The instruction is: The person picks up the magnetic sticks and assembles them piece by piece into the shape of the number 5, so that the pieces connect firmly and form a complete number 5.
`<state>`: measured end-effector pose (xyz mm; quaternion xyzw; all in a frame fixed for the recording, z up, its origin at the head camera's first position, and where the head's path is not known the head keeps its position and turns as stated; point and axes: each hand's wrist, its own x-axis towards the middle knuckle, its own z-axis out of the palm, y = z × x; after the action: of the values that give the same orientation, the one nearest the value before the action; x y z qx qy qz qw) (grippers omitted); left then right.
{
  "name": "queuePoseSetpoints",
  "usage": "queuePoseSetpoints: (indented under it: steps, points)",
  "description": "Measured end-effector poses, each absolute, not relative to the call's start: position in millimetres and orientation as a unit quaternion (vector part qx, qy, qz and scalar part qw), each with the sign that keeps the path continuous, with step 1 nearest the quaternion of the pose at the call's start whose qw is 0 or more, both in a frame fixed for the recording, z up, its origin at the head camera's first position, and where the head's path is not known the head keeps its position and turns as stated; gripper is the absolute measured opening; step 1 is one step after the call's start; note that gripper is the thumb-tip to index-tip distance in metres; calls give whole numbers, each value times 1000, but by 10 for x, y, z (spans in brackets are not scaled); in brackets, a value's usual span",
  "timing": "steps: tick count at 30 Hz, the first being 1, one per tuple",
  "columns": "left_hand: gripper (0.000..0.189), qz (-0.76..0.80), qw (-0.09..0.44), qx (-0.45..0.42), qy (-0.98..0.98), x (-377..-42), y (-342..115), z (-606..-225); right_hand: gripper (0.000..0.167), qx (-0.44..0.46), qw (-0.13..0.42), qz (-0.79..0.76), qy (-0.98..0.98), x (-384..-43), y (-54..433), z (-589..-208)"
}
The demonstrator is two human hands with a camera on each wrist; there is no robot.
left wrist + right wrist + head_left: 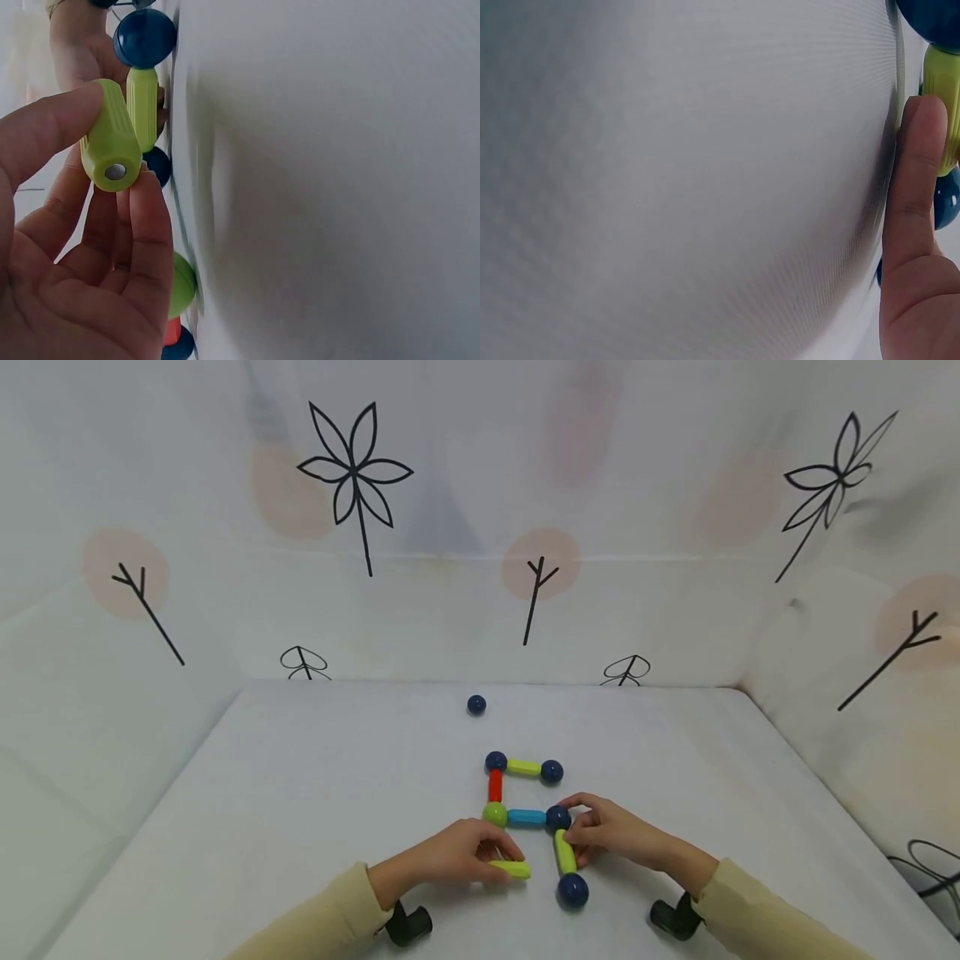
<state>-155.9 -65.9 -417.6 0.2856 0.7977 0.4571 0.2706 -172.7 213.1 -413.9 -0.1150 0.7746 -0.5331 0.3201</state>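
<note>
My left hand [468,853] pinches a loose yellow-green magnetic rod [111,142] between thumb and fingers, a round metal spot showing on its end. My right hand [617,833] holds another yellow-green magnetic rod [566,853] of a ball-and-rod figure, a finger reaching to the navy ball [558,817] above it. This rod's near end meets a second navy ball [572,891]. From the upper navy ball a blue rod [527,818] runs left to a green ball [494,814]. A red rod [495,786] leads from there to a navy ball [496,762] farther back.
Another yellow-green rod [523,767] joins the back corner to a navy ball [551,772]. One separate navy ball [476,705] sits near the rear of the white table [322,777]. White cloth walls [450,610] with plant drawings stand behind and at both sides.
</note>
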Motion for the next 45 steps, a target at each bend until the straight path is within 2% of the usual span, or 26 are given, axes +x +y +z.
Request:
queuePoseSetpoints:
  steps: [16,25,34,39,45]
  points:
    - [24,461,311,327,765,-1514,-422,-4252,58,-95,329,-549,763,-1686,2118,-4128]
    - [21,452,309,314,776,-1510,-379,-4238,68,-100,331,-567,747,-1602,2136,-4110]
    - [20,451,311,311,777,-1511,-355,-4223,36,-168,378,-569,711,-1548,2219,-4152]
    - [19,452,309,310,777,-1512,-353,-4221,38,-201,377,-549,719,-1538,2227,-4155]
    - [18,460,296,311,777,-1558,-438,-4197,41,-200,379,-545,721,-1532,2214,-4144]
